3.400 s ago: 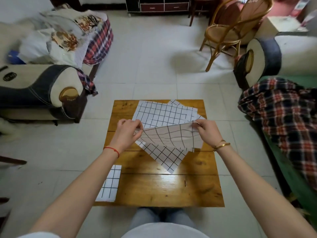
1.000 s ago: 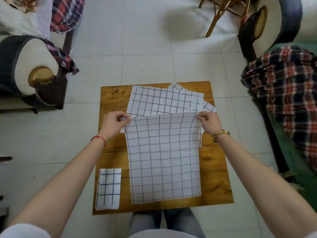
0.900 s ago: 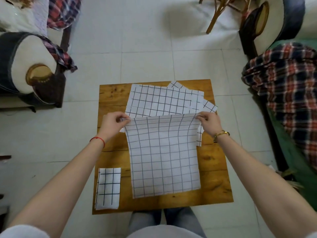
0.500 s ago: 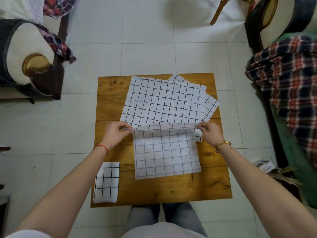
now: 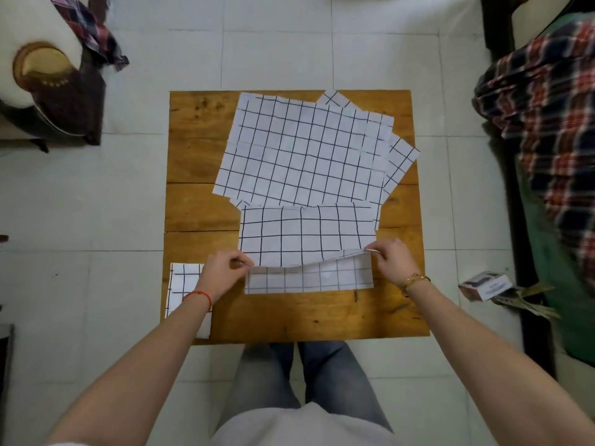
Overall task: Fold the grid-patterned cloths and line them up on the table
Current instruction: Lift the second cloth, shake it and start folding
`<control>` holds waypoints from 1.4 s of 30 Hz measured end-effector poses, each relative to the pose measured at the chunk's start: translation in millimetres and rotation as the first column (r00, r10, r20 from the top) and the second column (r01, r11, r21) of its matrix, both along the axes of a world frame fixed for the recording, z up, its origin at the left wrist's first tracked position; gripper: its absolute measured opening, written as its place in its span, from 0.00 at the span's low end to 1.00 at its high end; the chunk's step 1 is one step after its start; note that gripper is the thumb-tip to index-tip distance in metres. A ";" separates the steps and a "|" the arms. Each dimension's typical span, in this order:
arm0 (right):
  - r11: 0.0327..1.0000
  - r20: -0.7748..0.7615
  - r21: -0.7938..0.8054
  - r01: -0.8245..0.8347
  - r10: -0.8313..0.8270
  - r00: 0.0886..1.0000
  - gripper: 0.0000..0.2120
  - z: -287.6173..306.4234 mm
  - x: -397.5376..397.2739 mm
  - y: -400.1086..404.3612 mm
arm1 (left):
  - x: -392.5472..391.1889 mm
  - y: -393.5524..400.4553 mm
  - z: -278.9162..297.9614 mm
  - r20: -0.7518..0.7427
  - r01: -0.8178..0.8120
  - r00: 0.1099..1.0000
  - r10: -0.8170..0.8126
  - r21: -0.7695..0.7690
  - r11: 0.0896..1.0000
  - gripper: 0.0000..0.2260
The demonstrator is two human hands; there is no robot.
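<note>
Closest in, the person's grey-trousered legs (image 5: 302, 371) stand right against the near edge of the wooden table (image 5: 196, 207), both bare forearms stretched out over it. The left hand (image 5: 222, 276), a red string at its wrist, pinches the left corner of the cloth being folded (image 5: 306, 236); the right hand (image 5: 391, 257), with a gold bracelet, pinches the opposite corner. Between the two hands that doubled-over edge sags in a shallow curve, lifted a little off the layer underneath, whose near strip shows below it and lies flat on the wood. So the cloth sits squarely between the hands and just beyond them, its fold line running across the table on the far side.

Under the left wrist and forearm, at the table's near left corner, lies a small folded cloth (image 5: 180, 284), partly hidden by the arm.

Farther on, touching the far edge of the held cloth, a stack of unfolded grid cloths (image 5: 299, 152) is fanned out over the far half of the table, its corners sticking out to the right and one poking past the far edge.

On the tiled floor to the right rests a small box (image 5: 486, 284), beside a sofa draped with a plaid blanket (image 5: 547, 123). At far left an armchair (image 5: 42, 72) stands well apart from the table.
</note>
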State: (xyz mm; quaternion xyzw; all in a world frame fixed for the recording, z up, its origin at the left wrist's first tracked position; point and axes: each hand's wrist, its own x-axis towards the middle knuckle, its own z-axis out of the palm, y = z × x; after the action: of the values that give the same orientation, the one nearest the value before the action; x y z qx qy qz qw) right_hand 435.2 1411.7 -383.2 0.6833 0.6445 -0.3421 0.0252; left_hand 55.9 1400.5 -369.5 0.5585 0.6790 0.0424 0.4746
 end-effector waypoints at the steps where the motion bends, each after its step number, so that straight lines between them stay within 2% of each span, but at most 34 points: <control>1: 1.000 0.014 0.001 -0.012 0.012 1.000 0.11 -5.2 0.4 -6.1 | 0.9 -6.5 -6.7 -0.018 0.009 1.000 -0.009 -0.003 1.000 0.07; 7: 0.993 0.117 0.019 -0.116 0.113 0.987 0.13 -35.7 3.3 -38.6 | 10.5 -42.1 -42.6 -0.117 0.063 0.991 -0.064 -0.011 0.998 0.03; 11: 0.992 0.116 0.006 -0.125 0.124 0.985 0.13 -51.8 2.5 -52.9 | 12.2 -52.5 -61.9 -0.146 0.046 0.988 -0.047 -0.010 0.999 0.04; 15: 0.993 0.047 0.103 -0.049 0.044 0.998 0.11 -57.4 -0.1 -52.5 | 13.4 -46.5 -73.9 -0.169 0.074 0.983 -0.073 0.001 0.997 0.05; 18: 0.973 0.021 0.207 0.099 -0.105 0.994 0.06 -60.3 -3.6 -29.0 | 16.7 -26.3 -78.7 -0.162 0.046 0.986 -0.026 0.119 0.992 0.05; 20: 0.942 -0.021 0.254 0.220 -0.222 0.975 0.07 -62.3 -6.6 -3.2 | 19.3 -6.8 -83.9 -0.169 0.002 0.985 0.037 0.227 0.974 0.07; 23: 0.884 -0.080 0.261 0.388 -0.381 0.921 0.08 -67.1 -8.7 38.6 | 24.8 26.2 -93.6 -0.152 -0.178 0.959 0.237 0.323 0.929 0.07; 27: 0.835 -0.119 0.164 0.525 -0.512 0.851 0.09 -78.4 -10.3 77.4 | 34.1 61.5 -105.7 -0.076 -0.442 0.882 0.464 0.206 0.873 0.11; 33: 0.828 -0.050 0.033 0.560 -0.558 0.828 0.13 -95.0 -11.3 89.7 | 38.3 84.0 -119.7 -0.169 -0.548 0.811 0.560 0.114 0.828 0.13; 37: 0.808 -0.088 0.014 0.590 -0.586 0.805 0.13 -98.8 -15.1 92.8 | 42.4 89.2 -119.9 -0.168 -0.577 0.795 0.582 0.087 0.812 0.13; 42: 0.673 -0.218 -0.019 0.740 -0.725 0.653 0.06 -99.9 -15.0 92.4 | 42.0 87.6 -119.2 -0.074 -0.652 0.746 0.662 0.127 0.748 0.11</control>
State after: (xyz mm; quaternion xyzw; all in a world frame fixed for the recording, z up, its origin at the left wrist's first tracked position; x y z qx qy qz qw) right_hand 420.3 1504.2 -483.0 0.8459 0.3250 -0.3690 -0.2065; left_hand 98.0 1488.0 -488.7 0.3066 0.8554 0.2061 0.3631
